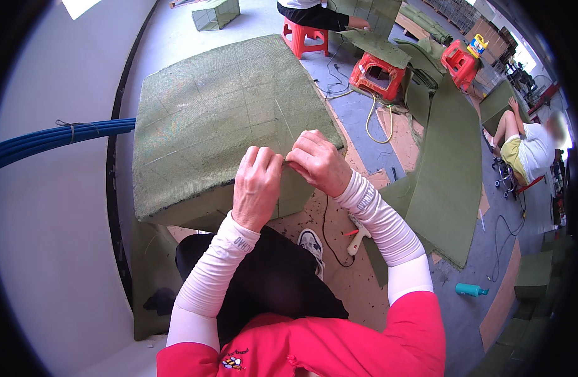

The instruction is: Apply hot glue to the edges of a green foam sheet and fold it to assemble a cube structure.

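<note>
A large box covered in green mesh (201, 113) stands in front of my knees, its top panel marked with a faint grid of lines. At its near right part my left hand (257, 188) and my right hand (318, 163) come together, fingertips almost touching. Both are closed in a pinch. Whatever lies between the fingertips is too small and hidden to make out. A thin pale strand (284, 119) shows on the mesh just beyond my fingers.
A white glue gun (359, 239) with a black cord lies on the floor to the right. Long green sheets (449, 182) lean beyond it, near a red stool (378, 75). Blue pipes (62, 137) run in from the left. Two people sit farther off; a teal bottle (470, 289) lies right.
</note>
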A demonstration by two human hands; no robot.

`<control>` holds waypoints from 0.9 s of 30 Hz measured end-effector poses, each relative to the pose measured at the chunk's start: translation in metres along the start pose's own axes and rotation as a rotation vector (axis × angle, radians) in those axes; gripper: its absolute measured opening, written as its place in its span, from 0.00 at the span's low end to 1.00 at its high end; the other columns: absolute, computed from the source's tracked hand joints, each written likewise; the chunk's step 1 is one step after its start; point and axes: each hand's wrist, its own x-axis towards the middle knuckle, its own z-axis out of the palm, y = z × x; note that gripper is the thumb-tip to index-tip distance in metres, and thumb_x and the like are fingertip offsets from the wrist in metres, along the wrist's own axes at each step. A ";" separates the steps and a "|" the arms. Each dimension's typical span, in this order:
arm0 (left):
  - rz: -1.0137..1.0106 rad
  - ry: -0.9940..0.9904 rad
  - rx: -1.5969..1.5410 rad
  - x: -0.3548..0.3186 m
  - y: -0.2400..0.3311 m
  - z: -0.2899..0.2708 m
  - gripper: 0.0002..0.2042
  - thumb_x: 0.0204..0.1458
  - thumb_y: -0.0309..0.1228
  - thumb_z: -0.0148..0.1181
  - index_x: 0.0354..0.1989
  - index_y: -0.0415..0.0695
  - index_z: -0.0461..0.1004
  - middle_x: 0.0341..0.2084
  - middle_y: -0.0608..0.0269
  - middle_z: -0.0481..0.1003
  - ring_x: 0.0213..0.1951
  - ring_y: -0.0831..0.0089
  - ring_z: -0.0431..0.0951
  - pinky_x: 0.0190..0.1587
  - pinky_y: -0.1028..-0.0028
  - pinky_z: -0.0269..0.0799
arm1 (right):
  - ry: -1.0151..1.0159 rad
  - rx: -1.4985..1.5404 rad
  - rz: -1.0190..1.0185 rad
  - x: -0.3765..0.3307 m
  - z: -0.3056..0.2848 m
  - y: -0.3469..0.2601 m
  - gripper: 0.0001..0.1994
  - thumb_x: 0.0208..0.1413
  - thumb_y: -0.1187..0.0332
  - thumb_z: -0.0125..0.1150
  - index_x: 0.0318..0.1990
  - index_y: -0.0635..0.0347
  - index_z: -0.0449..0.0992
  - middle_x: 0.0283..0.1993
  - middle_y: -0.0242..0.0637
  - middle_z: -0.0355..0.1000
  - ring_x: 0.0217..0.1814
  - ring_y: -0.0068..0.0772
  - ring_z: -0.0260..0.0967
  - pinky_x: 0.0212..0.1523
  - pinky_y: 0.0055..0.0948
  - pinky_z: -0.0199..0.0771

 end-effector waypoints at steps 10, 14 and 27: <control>-0.052 -0.022 0.023 0.000 0.003 -0.002 0.08 0.36 0.19 0.60 0.27 0.38 0.69 0.25 0.58 0.66 0.32 0.60 0.68 0.35 0.65 0.67 | -0.015 0.011 0.068 0.002 -0.002 -0.001 0.12 0.34 0.77 0.65 0.30 0.61 0.71 0.29 0.37 0.68 0.36 0.40 0.67 0.41 0.36 0.68; -0.061 -0.007 0.023 0.001 0.005 0.000 0.08 0.35 0.20 0.60 0.26 0.38 0.69 0.25 0.57 0.66 0.32 0.60 0.68 0.35 0.64 0.67 | 0.002 -0.028 0.019 -0.004 0.004 0.002 0.12 0.35 0.77 0.65 0.31 0.62 0.71 0.30 0.38 0.69 0.36 0.41 0.68 0.41 0.36 0.68; -0.050 -0.019 0.062 0.000 0.008 -0.005 0.08 0.36 0.20 0.61 0.27 0.39 0.69 0.26 0.58 0.66 0.33 0.60 0.69 0.36 0.65 0.68 | 0.011 -0.097 0.056 -0.025 -0.035 0.016 0.14 0.36 0.68 0.67 0.34 0.59 0.75 0.31 0.33 0.68 0.38 0.36 0.66 0.44 0.36 0.65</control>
